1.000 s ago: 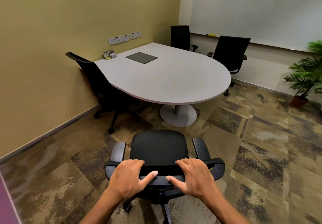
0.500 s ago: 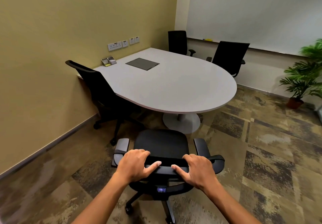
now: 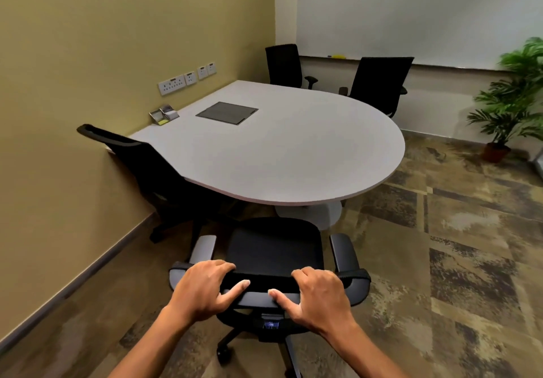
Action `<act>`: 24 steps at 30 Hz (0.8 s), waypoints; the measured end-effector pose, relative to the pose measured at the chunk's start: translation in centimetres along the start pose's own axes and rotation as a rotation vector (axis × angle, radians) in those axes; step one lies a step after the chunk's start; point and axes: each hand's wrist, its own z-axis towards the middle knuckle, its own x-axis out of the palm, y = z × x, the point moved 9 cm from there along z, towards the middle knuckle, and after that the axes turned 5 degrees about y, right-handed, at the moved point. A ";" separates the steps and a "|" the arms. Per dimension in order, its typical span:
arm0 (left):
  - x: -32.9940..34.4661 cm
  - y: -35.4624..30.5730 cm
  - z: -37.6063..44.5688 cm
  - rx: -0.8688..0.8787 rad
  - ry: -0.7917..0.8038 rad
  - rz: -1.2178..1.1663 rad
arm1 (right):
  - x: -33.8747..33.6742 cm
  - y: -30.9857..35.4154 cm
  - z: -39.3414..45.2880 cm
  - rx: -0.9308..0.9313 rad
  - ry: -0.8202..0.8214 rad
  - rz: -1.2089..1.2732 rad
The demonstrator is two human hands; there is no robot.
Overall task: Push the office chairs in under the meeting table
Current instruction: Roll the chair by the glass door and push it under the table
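I observe one office chair (image 3: 273, 248) directly in front of the camera, on the patterned carpet (image 3: 458, 230) just short of the bench's (image 3: 293, 154) rounded near edge. It has a black mesh seat, grey padded armrests on both sides, a black top rail on the backrest, and a black star base with castors showing below; a small blue label sits on the rear of the frame under the backrest. The seat front faces the bench and lies close to its white pedestal foot (image 3: 317, 213), but I see the seat not yet under the top. My left hand (image 3: 202, 286) grips the top rail left of centre, fingers curled over the front, thumb stretched along the rear face. My right hand (image 3: 320, 292) grips the rail right of centre in the same manner, thumb pointing inward. The bench top is pale grey, straight against the olive wall (image 3: 88, 54) and round at the free end, with a dark square hatch (image 3: 226, 112) set in it and a small holder (image 3: 164, 114) at the wall edge. A second black chair (image 3: 141, 169) stands at the left edge, backrest beside the wall, seat partly under the top. Two more black chairs (image 3: 283, 64) (image 3: 379, 82) stand at the far edge below a whiteboard (image 3: 411, 10). A potted plant (image 3: 511, 104) stands at the far right.
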 end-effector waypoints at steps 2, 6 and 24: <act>0.0 1.6 2.4 0.003 -0.007 -0.015 | 0.7 -0.6 2.6 0.030 -0.003 0.031; -0.2 3.3 6.2 0.003 0.006 -0.012 | 0.9 -2.1 6.5 0.076 -0.027 0.039; -0.3 12.7 16.5 0.076 0.037 0.014 | 3.6 -0.6 18.0 0.204 -0.061 0.020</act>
